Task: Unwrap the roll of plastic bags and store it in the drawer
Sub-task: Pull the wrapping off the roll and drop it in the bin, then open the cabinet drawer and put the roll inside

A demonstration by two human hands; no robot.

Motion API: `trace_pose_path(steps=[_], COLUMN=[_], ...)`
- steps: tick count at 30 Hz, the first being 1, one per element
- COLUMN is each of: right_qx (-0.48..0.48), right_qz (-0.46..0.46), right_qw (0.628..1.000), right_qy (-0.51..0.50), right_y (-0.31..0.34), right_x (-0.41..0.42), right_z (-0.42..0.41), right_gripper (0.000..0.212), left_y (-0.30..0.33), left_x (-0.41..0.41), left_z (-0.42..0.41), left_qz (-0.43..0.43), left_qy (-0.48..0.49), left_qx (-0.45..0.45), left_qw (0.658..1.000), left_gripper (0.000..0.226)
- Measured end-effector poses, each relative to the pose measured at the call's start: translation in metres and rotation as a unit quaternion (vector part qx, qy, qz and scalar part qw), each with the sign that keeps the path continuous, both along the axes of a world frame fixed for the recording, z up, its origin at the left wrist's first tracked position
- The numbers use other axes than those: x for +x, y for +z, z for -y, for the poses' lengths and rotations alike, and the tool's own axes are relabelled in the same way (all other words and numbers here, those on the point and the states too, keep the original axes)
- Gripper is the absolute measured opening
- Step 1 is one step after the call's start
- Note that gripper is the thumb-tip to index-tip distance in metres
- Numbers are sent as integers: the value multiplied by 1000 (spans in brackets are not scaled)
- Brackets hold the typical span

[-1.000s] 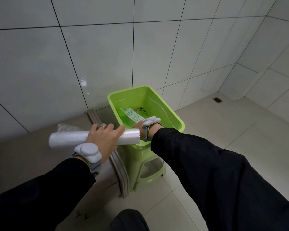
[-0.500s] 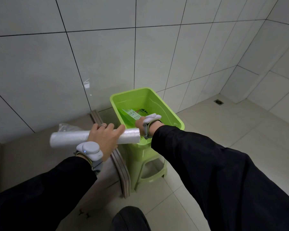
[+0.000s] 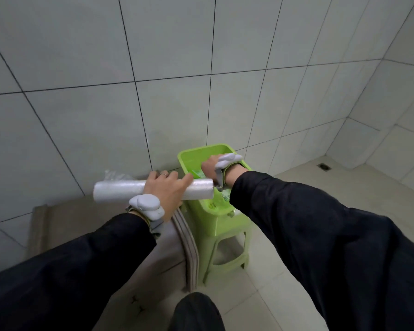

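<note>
My left hand (image 3: 167, 189) is closed around the middle of a white roll of plastic bags (image 3: 120, 191), which I hold level in front of the tiled wall. My right hand (image 3: 210, 167) is curled just past the roll's right end, over the inside of a lime-green plastic bin (image 3: 201, 149). Its fingers are hidden, so I cannot tell whether it holds anything. A green-and-white printed wrapper (image 3: 197, 174) shows in the bin right below that hand. No drawer is in view.
The bin stands on a lime-green plastic stool (image 3: 225, 225). To its left is a beige surface (image 3: 81, 216) with a ridged edge (image 3: 189, 247). Crumpled clear plastic (image 3: 112, 174) lies behind the roll. Tiled floor with a drain (image 3: 323, 166) stretches right.
The view has tipped upward, so hands and bin sit lower in the frame. My left hand keeps its grip on the roll. My right hand has lifted slightly over the bin.
</note>
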State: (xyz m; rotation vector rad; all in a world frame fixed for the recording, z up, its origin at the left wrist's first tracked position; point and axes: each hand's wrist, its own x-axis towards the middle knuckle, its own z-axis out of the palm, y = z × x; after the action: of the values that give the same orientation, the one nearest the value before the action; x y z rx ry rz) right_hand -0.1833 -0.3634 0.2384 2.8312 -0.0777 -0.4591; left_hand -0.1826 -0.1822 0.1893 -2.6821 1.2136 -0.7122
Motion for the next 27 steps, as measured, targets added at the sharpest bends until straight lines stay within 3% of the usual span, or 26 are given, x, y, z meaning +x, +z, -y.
trace_pose_path(steps=[4,17,23,27], right_qx=[-35,-15,11,59], right_qz=[52,268,358,400], right_qw=[997,958,915,881], right_qy=[51,105,188,245], right_y=[37,143,138,123], right_x=[-20,-74,-87,-96], right_z=[-14,-83,-124,-139], right_gripper=[32,19,19,37], left_y=[27,118,141,143], left_x=[-11,-35,-51,-57], left_z=[-12,-60,-83,-102], left_qz=[9,24,54,60], left_qy=[9,55,93,122], left_qx=[-7,-52,-54,-54], left_qw=[1000,997,993,989], left_gripper=[62,50,68,48])
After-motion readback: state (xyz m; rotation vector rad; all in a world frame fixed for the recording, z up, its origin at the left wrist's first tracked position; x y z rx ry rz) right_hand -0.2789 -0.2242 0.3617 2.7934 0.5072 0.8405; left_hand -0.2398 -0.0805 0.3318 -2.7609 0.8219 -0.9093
